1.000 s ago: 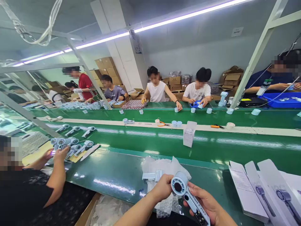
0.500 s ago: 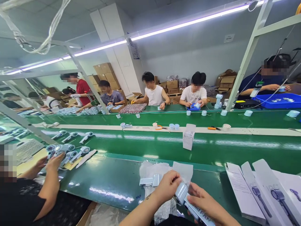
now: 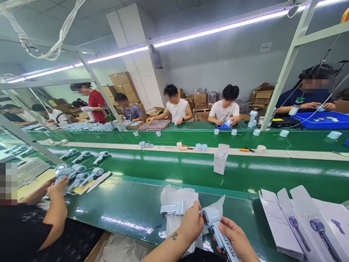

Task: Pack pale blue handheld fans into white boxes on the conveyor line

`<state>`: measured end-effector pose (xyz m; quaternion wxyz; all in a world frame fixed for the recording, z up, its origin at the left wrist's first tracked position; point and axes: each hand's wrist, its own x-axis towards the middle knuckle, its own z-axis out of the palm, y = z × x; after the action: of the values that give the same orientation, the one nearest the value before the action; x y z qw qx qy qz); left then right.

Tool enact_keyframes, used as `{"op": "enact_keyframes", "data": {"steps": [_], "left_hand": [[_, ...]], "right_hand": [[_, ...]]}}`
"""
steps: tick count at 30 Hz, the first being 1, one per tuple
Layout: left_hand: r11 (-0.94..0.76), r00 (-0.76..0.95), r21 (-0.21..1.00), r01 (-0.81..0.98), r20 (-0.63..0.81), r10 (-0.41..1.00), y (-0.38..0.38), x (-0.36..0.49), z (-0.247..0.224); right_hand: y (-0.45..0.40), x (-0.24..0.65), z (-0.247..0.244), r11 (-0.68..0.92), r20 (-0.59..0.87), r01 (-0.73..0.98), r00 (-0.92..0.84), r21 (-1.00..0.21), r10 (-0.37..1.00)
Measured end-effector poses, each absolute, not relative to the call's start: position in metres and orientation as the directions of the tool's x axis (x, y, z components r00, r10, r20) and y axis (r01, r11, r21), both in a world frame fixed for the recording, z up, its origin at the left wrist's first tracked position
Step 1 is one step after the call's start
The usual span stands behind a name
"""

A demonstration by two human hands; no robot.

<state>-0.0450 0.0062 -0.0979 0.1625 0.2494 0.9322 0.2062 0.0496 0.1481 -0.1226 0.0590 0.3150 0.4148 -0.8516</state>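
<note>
Holding one light-blue handheld fan [image 3: 214, 218] above the near edge of the green worktop [image 3: 120, 207], both hands are closed on it: left hand [image 3: 193, 219] grips the round head at its rim, fingers bent in; right hand [image 3: 231, 234] wraps the handle, thumb on top. Fan is tilted, head up and away, lettering on handle visible. Second fan [image 3: 173, 208] lies on crumpled plastic wrap [image 3: 178, 194], just beside left hand. Printed packaging boxes [image 3: 282, 225] to the right. Small open white box [image 3: 220, 163] upright on the green belt [image 3: 191, 167] beyond. Person at left [image 3: 24, 225] handles more fans [image 3: 77, 178].
</note>
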Motion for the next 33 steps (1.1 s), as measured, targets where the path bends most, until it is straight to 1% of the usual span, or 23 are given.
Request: {"op": "enact_keyframes", "data": {"steps": [2,4,6,8,10,11,12,14,16,18,20,22,23,24,25,26,28,29,30,31,33], "left_hand": [[0.688,-0.732,0.449,0.57,-0.101,0.673,0.009,-0.039,-0.093],[0.514,-0.569,0.373,0.772,0.047,0.821,0.011,-0.032,-0.09],[0.38,-0.428,0.282,0.881,0.133,0.894,0.014,-0.027,-0.09],[0.263,-0.297,0.232,0.936,0.122,0.947,0.017,-0.023,-0.09],[0.158,-0.175,0.255,0.954,0.047,0.983,0.018,-0.022,-0.089],[0.16,-0.171,0.299,0.941,0.011,0.985,0.018,-0.022,-0.087],[0.224,-0.231,0.36,0.906,-0.024,0.973,0.018,-0.023,-0.085],[0.427,-0.43,0.474,0.77,-0.109,0.896,0.018,-0.027,-0.08],[0.543,-0.537,0.533,0.649,-0.184,0.823,0.017,-0.029,-0.075],[0.558,-0.541,0.556,0.616,-0.216,0.812,0.015,-0.029,-0.072],[0.556,-0.531,0.572,0.603,-0.232,0.815,0.013,-0.027,-0.071],[0.546,-0.524,0.596,0.588,-0.234,0.819,0.013,-0.025,-0.069],[0.536,-0.524,0.615,0.578,-0.225,0.822,0.013,-0.025,-0.066],[0.529,-0.533,0.639,0.558,-0.212,0.819,0.014,-0.026,-0.061],[0.524,-0.553,0.672,0.523,-0.2,0.809,0.016,-0.028,-0.055],[0.52,-0.589,0.713,0.47,-0.185,0.787,0.019,-0.03,-0.047],[0.481,-0.677,0.809,0.338,-0.146,0.721,0.024,-0.035,-0.033],[0.445,-0.703,0.849,0.285,-0.131,0.699,0.026,-0.037,-0.028],[0.41,-0.698,0.876,0.256,-0.126,0.705,0.029,-0.038,-0.025],[0.378,-0.652,0.892,0.248,-0.135,0.746,0.031,-0.038,-0.025],[0.34,-0.481,0.909,0.242,-0.192,0.855,0.035,-0.035,-0.035]], "right_hand": [[0.149,0.049,-0.126,-0.649,-0.592,0.36,-0.787,-0.67,0.174],[0.149,0.048,-0.13,-0.631,-0.608,0.379,-0.771,-0.676,0.188],[0.149,0.047,-0.134,-0.605,-0.63,0.422,-0.757,-0.675,0.174],[0.15,0.046,-0.137,-0.617,-0.624,0.42,-0.766,-0.666,0.152],[0.152,0.046,-0.14,-0.648,-0.601,0.377,-0.784,-0.662,0.158],[0.153,0.046,-0.142,-0.637,-0.59,0.369,-0.789,-0.677,0.171],[0.153,0.047,-0.143,-0.602,-0.583,0.377,-0.791,-0.704,0.187],[0.154,0.05,-0.147,-0.481,-0.574,0.418,-0.783,-0.771,0.239],[0.158,0.058,-0.15,-0.353,-0.539,0.433,-0.785,-0.829,0.304],[0.165,0.07,-0.151,-0.256,-0.472,0.4,-0.801,-0.88,0.37],[0.173,0.085,-0.147,-0.038,-0.326,0.341,-0.853,-0.939,0.407],[0.179,0.097,-0.138,0.222,-0.18,0.274,-0.912,-0.936,0.367],[0.182,0.1,-0.131,0.299,-0.151,0.256,-0.931,-0.92,0.332],[0.183,0.101,-0.122,0.311,-0.156,0.254,-0.939,-0.916,0.305],[0.184,0.1,-0.113,0.258,-0.184,0.262,-0.939,-0.93,0.291],[0.185,0.097,-0.104,0.173,-0.217,0.271,-0.936,-0.947,0.279],[0.184,0.087,-0.087,-0.041,-0.28,0.28,-0.922,-0.959,0.266],[0.181,0.082,-0.081,-0.144,-0.301,0.27,-0.913,-0.952,0.275],[0.178,0.077,-0.076,-0.244,-0.32,0.253,-0.901,-0.936,0.292],[0.174,0.073,-0.074,-0.346,-0.341,0.229,-0.888,-0.91,0.308],[0.169,0.066,-0.072,-0.511,-0.374,0.178,-0.874,-0.841,0.311]]}}
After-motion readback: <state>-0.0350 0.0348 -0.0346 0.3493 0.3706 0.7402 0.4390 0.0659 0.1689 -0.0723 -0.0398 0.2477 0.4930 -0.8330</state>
